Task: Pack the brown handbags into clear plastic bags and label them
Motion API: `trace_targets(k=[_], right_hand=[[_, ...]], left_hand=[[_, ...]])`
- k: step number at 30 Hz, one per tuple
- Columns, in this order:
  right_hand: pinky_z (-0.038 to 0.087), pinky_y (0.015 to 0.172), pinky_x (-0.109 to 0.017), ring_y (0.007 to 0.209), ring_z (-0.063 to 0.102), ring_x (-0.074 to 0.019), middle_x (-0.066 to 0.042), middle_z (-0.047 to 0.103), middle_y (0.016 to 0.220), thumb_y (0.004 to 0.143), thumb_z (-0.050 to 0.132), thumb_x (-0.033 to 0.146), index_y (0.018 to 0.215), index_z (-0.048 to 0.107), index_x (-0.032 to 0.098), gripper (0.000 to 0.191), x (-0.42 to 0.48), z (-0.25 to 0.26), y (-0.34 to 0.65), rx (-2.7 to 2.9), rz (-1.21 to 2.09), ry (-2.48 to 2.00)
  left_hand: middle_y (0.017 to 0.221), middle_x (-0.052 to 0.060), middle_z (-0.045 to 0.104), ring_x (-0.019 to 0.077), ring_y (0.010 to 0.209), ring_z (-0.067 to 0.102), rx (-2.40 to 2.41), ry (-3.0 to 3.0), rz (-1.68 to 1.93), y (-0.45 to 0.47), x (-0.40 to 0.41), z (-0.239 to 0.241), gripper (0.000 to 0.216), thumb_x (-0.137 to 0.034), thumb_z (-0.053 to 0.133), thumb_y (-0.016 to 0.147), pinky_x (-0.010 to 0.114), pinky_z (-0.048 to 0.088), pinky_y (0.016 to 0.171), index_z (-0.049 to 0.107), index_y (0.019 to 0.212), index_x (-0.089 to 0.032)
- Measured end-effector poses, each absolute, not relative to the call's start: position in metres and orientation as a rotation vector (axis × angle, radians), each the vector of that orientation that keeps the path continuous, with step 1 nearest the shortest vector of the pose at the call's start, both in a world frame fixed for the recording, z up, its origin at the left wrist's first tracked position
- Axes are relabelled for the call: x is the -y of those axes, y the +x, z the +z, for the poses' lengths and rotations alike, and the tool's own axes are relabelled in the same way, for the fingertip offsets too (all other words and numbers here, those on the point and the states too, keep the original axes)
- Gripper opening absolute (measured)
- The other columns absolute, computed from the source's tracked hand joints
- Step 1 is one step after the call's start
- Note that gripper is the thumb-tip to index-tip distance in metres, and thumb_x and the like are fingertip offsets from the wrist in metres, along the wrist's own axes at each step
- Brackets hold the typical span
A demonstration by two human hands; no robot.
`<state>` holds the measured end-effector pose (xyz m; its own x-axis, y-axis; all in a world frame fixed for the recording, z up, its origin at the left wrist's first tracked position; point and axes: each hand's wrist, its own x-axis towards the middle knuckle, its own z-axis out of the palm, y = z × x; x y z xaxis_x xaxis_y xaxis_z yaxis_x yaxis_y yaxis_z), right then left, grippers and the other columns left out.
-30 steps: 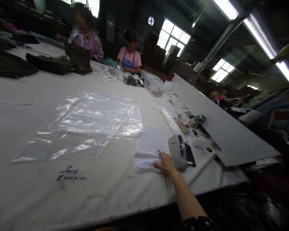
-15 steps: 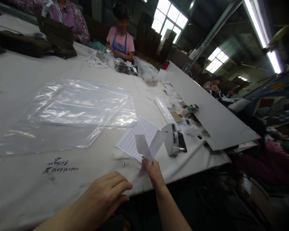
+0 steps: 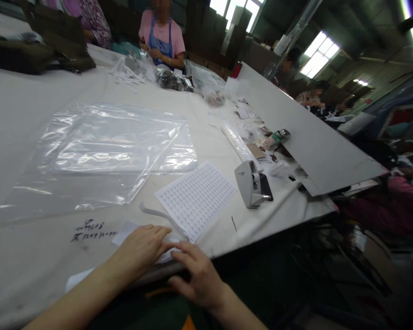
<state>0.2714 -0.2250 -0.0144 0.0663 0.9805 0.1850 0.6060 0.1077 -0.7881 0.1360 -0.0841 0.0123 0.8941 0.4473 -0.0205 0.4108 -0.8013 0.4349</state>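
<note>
My left hand (image 3: 142, 250) lies palm down over white paper (image 3: 125, 231) at the table's near edge, fingers stretched to the right. The paper is partly hidden under it. Beside it, my right hand (image 3: 201, 275) is open, thumb and fingers apart, its fingertips meeting the left hand's fingertips. A narrow white strip (image 3: 154, 211) curls out from beneath the hands. Just beyond lies a white sheet with rows of small printed marks (image 3: 198, 197). To its right stands a grey-white hole punch (image 3: 249, 185). Another white paper (image 3: 77, 278) shows beside my left forearm.
Large clear plastic bags (image 3: 113, 142) lie flat at the left. Handwriting (image 3: 92, 231) marks the white cloth. A bottle (image 3: 277, 138), small scraps and a long white board (image 3: 296, 133) are at the right. A co-worker in a blue apron (image 3: 161, 39) is across the table.
My right hand has moved left and down to meet my left hand and no longer holds up the folded paper. White paper is now under my left hand, and the printed sheet is uncovered.
</note>
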Motion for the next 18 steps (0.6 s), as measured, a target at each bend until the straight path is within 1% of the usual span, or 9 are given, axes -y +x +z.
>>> trace_targets(k=[3, 5, 7, 8, 10, 12, 14, 16, 18], right_hand=[[0.041, 0.100, -0.039, 0.113, 0.052, -0.0212, -0.008, 0.061, 0.115, 0.085, 0.051, 0.019, 0.110, 0.061, 0.022, 0.027, 0.227, -0.024, 0.313, 1.370, 0.399, -1.745], [0.038, 0.103, -0.043, 0.119, 0.048, -0.0214, -0.008, 0.057, 0.121, 0.088, 0.046, 0.021, 0.115, 0.058, 0.022, 0.030, 0.217, -0.037, 0.333, 1.323, 0.333, -1.818], [0.033, 0.106, -0.045, 0.128, 0.037, -0.0232, -0.011, 0.047, 0.133, 0.088, 0.045, 0.023, 0.124, 0.051, 0.018, 0.037, 0.204, -0.053, 0.343, 1.445, 0.327, -1.892], [0.030, 0.107, -0.046, 0.131, 0.032, -0.0244, -0.013, 0.042, 0.138, 0.088, 0.045, 0.023, 0.128, 0.048, 0.016, 0.041, 0.198, -0.061, 0.344, 1.529, 0.332, -1.947], [0.024, 0.109, -0.048, 0.134, 0.024, -0.0264, -0.015, 0.034, 0.143, 0.087, 0.046, 0.025, 0.132, 0.043, 0.014, 0.046, 0.189, -0.073, 0.343, 1.671, 0.325, -2.084], [0.018, 0.110, -0.048, 0.136, 0.020, -0.0269, -0.014, 0.029, 0.145, 0.088, 0.047, 0.028, 0.135, 0.040, 0.014, 0.050, 0.185, -0.080, 0.339, 1.753, 0.304, -2.216], [0.015, 0.111, -0.046, 0.136, 0.017, -0.0259, -0.013, 0.025, 0.147, 0.088, 0.047, 0.033, 0.137, 0.035, 0.016, 0.054, 0.184, -0.082, 0.336, 1.782, 0.292, -2.302], [0.013, 0.111, -0.044, 0.137, 0.016, -0.0252, -0.012, 0.022, 0.148, 0.088, 0.047, 0.039, 0.139, 0.033, 0.016, 0.057, 0.183, -0.080, 0.334, 1.787, 0.306, -2.353], [0.012, 0.112, -0.043, 0.137, 0.015, -0.0247, -0.011, 0.021, 0.148, 0.088, 0.047, 0.042, 0.139, 0.032, 0.017, 0.058, 0.183, -0.078, 0.335, 1.794, 0.332, -2.384]], left_hand=[[0.119, 0.013, 0.060, 0.0268, 0.110, 0.054, -0.584, 2.617, 0.124, 0.145, 0.083, 0.009, 0.053, -0.054, 0.049, 0.082, 0.041, 0.041, 0.094, 0.055, 0.118, -0.015], [0.136, 0.017, 0.044, 0.0320, 0.127, 0.038, -0.425, 2.666, 0.106, 0.162, 0.092, 0.006, 0.087, -0.068, 0.058, 0.066, 0.049, 0.026, 0.106, 0.043, 0.131, -0.012], [0.137, 0.021, 0.041, 0.0363, 0.129, 0.032, -0.357, 2.735, -0.002, 0.179, 0.101, -0.003, 0.106, -0.068, 0.067, 0.055, 0.057, 0.013, 0.108, 0.035, 0.136, -0.008], [0.131, 0.022, 0.047, 0.0366, 0.125, 0.037, -0.386, 2.771, -0.054, 0.184, 0.105, -0.009, 0.104, -0.062, 0.070, 0.056, 0.058, 0.011, 0.107, 0.034, 0.136, -0.006], [0.112, 0.020, 0.061, 0.0334, 0.109, 0.052, -0.494, 2.835, -0.115, 0.187, 0.111, -0.021, 0.084, -0.044, 0.070, 0.067, 0.057, 0.021, 0.103, 0.037, 0.134, -0.004], [0.093, 0.015, 0.066, 0.0284, 0.090, 0.059, -0.542, 2.887, -0.137, 0.181, 0.114, -0.029, 0.049, -0.025, 0.059, 0.079, 0.048, 0.038, 0.090, 0.049, 0.124, -0.006], [0.083, 0.012, 0.065, 0.0252, 0.078, 0.061, -0.483, 2.921, -0.141, 0.173, 0.115, -0.033, 0.027, -0.011, 0.046, 0.084, 0.039, 0.044, 0.073, 0.058, 0.108, -0.009], [0.077, 0.010, 0.064, 0.0231, 0.071, 0.061, -0.385, 2.940, -0.104, 0.165, 0.115, -0.036, 0.027, -0.005, 0.040, 0.084, 0.035, 0.044, 0.064, 0.060, 0.101, -0.011], [0.076, 0.009, 0.063, 0.0227, 0.068, 0.060, -0.297, 2.943, -0.051, 0.160, 0.114, -0.040, 0.029, -0.005, 0.041, 0.083, 0.034, 0.043, 0.062, 0.058, 0.106, -0.010]])
